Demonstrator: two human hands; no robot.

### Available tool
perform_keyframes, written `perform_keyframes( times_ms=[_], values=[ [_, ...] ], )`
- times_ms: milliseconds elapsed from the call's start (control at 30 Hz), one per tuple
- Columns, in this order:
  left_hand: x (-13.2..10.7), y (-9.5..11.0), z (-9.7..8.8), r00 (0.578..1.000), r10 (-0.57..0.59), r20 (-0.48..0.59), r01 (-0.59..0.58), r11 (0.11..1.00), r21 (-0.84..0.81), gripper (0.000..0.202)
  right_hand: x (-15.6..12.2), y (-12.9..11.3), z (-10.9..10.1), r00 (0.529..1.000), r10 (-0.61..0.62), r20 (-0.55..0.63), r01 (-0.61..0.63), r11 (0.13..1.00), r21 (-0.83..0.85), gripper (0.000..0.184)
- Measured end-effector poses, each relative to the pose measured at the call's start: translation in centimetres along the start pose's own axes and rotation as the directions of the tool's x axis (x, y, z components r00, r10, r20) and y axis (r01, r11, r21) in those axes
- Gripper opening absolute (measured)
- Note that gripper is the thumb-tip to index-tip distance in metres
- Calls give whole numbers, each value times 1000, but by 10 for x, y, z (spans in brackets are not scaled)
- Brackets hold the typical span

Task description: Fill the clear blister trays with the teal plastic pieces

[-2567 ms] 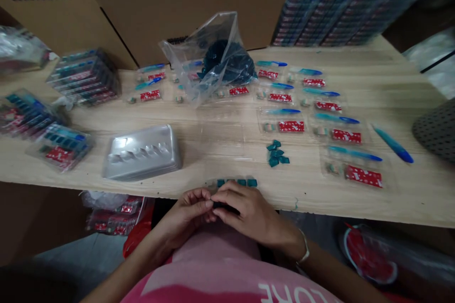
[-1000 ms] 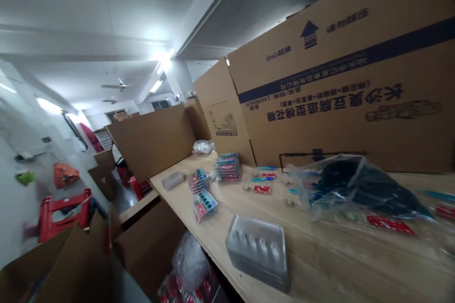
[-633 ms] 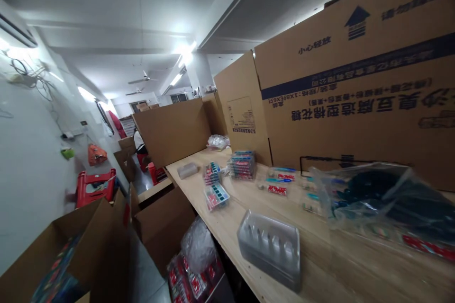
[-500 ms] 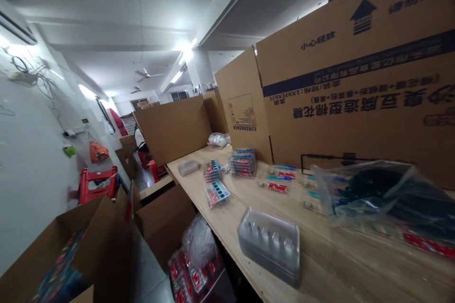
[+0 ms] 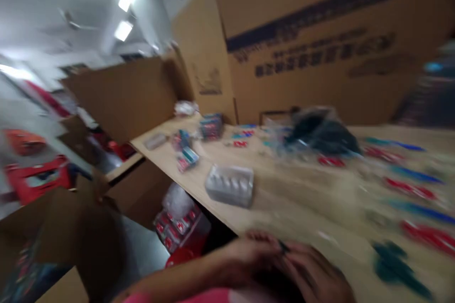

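The picture is smeared by motion. My left hand (image 5: 249,255) and my right hand (image 5: 316,274) meet at the near edge of the wooden table (image 5: 284,189), fingertips together around a small dark piece (image 5: 283,246). The fingers look curled, but the blur hides the grip. A pile of teal pieces (image 5: 394,265) lies on the table to the right of my right hand. A grey plastic tray stack (image 5: 230,184) sits on the table beyond my left hand.
A clear bag of dark pieces (image 5: 320,132) and rows of packs with blue pens (image 5: 408,173) lie across the table. Large cardboard boxes (image 5: 320,42) stand behind it. Open cartons (image 5: 53,241) and bagged packs (image 5: 177,222) are on the floor at left.
The camera has swung from the room back down toward the table. My hands, out of view in the last frames, are again in view at the table's near edge.
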State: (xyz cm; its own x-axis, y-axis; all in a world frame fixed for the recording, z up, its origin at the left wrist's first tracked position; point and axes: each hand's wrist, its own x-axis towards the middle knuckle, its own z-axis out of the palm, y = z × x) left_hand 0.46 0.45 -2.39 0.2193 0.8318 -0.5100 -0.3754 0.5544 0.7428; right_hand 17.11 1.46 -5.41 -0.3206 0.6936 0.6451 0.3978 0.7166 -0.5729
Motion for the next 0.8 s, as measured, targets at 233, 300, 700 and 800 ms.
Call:
perform_keyframes(
  times_ms=[233,300,700,800],
  values=[
    [-12,25,-7,997,-57,56,26,890,456,30,4,-17,-10,994,90,54,-94,993,67,17],
    [-9,27,-15,991,117,66,-132,738,662,26,7,-15,-10,993,99,63,-100,995,11,18],
    [21,22,-45,744,518,422,-461,-58,885,12,41,12,16,887,243,392,-127,946,-300,7],
    [23,23,-42,646,553,526,-546,-146,825,19,43,4,15,898,225,378,-113,949,-295,4]
  ],
)
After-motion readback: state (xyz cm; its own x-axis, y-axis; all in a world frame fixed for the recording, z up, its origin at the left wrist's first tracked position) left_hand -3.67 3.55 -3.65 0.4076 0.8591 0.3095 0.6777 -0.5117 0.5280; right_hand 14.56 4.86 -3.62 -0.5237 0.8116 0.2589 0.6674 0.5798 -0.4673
